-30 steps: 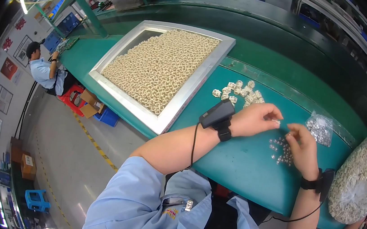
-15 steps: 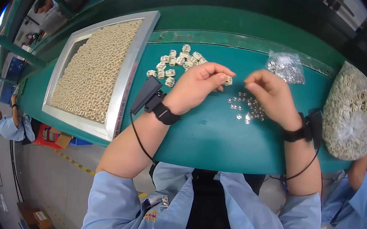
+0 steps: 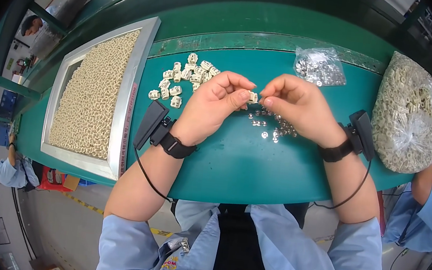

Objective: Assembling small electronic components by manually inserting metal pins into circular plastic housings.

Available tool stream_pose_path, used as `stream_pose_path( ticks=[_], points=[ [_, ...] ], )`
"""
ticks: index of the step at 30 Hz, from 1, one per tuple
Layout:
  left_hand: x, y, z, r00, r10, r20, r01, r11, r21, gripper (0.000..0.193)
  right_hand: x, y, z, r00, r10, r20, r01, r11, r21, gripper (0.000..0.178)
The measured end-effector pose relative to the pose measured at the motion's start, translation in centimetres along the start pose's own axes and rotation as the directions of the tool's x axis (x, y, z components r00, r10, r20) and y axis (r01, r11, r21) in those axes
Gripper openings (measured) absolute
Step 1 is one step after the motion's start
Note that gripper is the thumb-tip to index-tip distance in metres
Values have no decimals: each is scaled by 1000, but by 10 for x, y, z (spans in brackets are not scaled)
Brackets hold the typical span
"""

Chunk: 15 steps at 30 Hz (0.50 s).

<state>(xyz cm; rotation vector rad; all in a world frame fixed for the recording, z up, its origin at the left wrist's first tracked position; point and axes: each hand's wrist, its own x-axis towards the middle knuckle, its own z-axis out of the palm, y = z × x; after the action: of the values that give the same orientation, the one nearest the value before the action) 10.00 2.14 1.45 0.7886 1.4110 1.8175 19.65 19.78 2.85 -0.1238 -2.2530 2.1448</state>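
Observation:
Between the thumb and fingers of my left hand is a small cream plastic block. My right hand is closed in a pinch right beside that block; whatever its fingertips hold is too small to make out. Under and beside the right hand lie small shiny metal pieces, some hidden by the hand. Beyond my left hand, a loose group of similar cream blocks is spread on the green tabletop.
A metal-framed tray full of cream parts lies at the left. Behind my right hand is a clear bag of metal pieces. A big bag of cream parts stands at the right, with a co-worker's blue sleeve beyond it.
My right hand has come left to the cream block, closing the gap between the hands. The view has shifted, so the table's things appear further left.

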Motion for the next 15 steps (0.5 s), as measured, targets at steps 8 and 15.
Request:
stream_pose_path(
  ticks=[8, 15],
  points=[
    [2, -4, -1, 1000, -12, 10, 12, 1000, -20, 14, -2, 2, 7, 995, -88, 43, 85, 994, 70, 9],
    [0, -3, 1, 1000, 6, 21, -5, 1000, -17, 15, -5, -1, 9, 995, -94, 21, 92, 993, 75, 9]
  ],
)
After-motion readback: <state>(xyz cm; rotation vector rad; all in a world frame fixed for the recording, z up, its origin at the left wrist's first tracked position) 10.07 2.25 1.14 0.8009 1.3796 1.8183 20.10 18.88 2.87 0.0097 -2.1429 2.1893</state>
